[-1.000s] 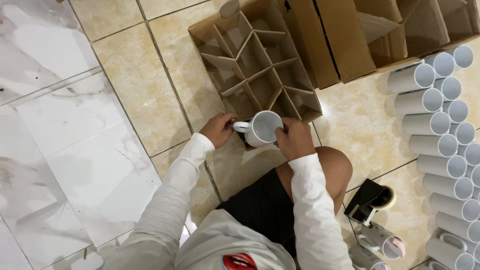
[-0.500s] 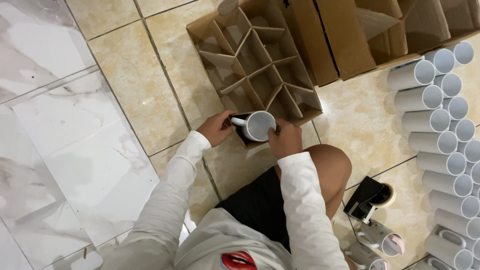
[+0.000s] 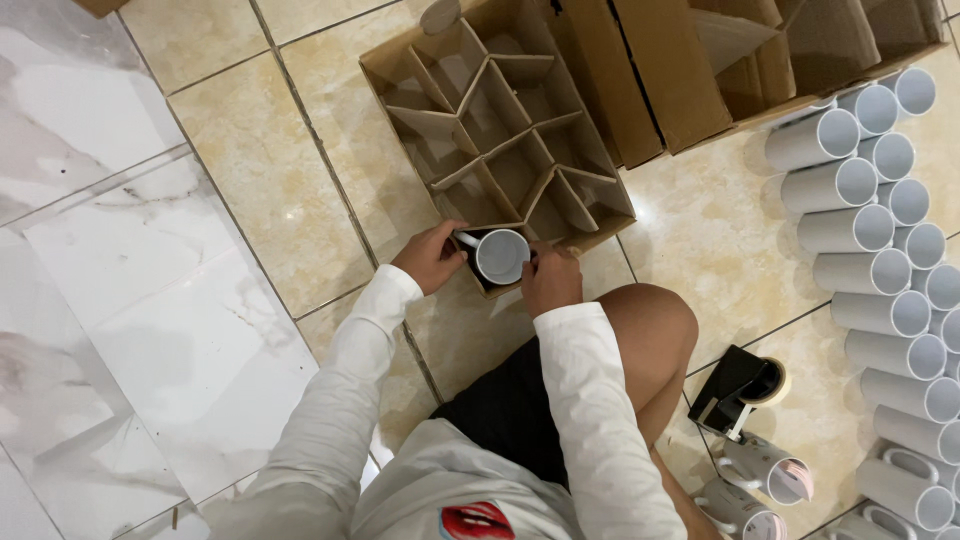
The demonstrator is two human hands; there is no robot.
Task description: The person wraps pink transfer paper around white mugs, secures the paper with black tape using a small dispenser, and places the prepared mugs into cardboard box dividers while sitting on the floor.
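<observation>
White ceramic mug (image 3: 500, 256) is held in both hands: left hand (image 3: 430, 257) closed by the handle, right hand (image 3: 551, 279) gripping the far rim, right at the near corner cell of the cardboard divider box (image 3: 500, 130). Those dividers look floppy, so the mug could catch one, or slip onto the floor tile (image 3: 260, 150).
</observation>
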